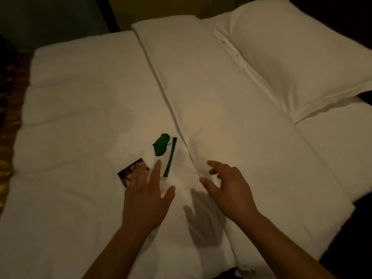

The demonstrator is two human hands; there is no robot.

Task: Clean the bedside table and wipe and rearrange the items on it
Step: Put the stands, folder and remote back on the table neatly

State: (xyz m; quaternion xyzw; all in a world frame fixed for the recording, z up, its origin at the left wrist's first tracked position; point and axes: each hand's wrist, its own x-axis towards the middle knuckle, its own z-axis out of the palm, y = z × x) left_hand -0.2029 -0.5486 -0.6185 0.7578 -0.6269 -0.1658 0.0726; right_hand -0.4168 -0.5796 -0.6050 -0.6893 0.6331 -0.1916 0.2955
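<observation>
left hand (145, 200) on card (161, 147), right hand (228, 186) beside

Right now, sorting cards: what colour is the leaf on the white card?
The leaf is dark green; head view.

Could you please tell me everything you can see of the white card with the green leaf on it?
The white card looks like thin paper or cardstock, printed with a dark green leaf shape and a dark green stripe along its right edge. It lies flat and slanted on the white duvet, just left of a fold. The left hand covers its near end, straight fingers lying over it. A dark yellow-patterned card lies at its left.
</observation>
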